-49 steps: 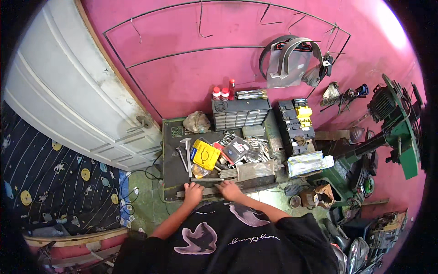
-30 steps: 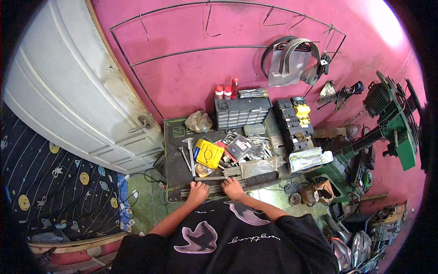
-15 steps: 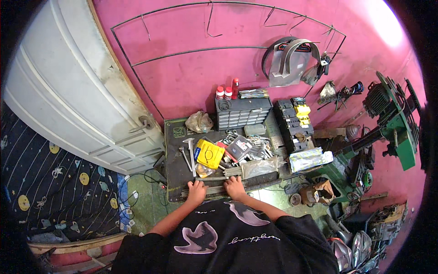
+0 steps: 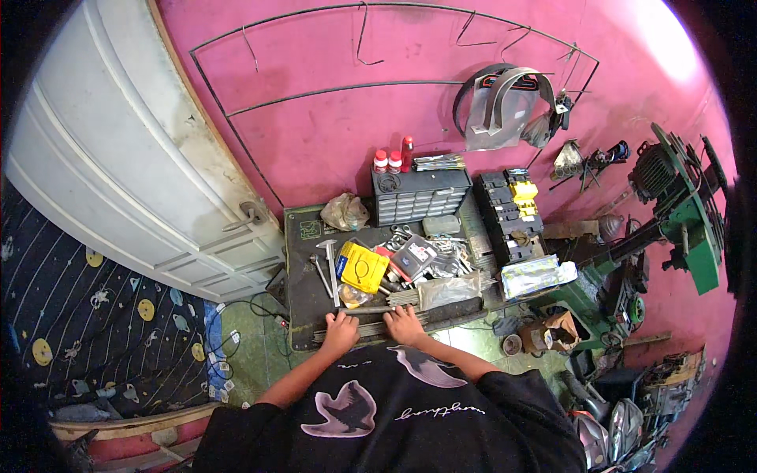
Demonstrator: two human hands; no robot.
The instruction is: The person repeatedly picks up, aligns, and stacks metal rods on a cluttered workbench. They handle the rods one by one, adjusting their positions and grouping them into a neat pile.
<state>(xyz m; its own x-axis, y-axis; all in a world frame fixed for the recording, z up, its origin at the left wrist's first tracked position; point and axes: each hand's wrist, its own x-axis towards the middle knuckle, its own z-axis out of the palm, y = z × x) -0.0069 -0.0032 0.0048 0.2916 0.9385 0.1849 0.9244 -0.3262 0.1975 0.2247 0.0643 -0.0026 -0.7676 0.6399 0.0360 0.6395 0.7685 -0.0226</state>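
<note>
Thin grey rods (image 4: 370, 329) are laid lengthwise along the near edge of the table (image 4: 300, 309), toward its near left corner. They are touched by both hands. Near their left end, they are covered by the curled fingers of the left hand (image 4: 341, 333); farther right, the fingers of the right hand (image 4: 404, 324) are bent over them in the same way. Whether anything is pinched by either hand cannot be told, since the fingertips are hidden. Just beyond the fingers, a thicker dark bar (image 4: 363, 310) is set roughly parallel to the near edge.

Toward the left edge, a wrench (image 4: 320, 273) and a caliper (image 4: 332, 276) are placed side by side, and a yellow packet (image 4: 363, 268) is propped just right of them. A plastic-wrapped bundle (image 4: 451, 292) is laid nearer the right end of the near edge. By the far edge, a drawer cabinet (image 4: 421, 206) is topped with red-capped bottles (image 4: 388, 162).
</note>
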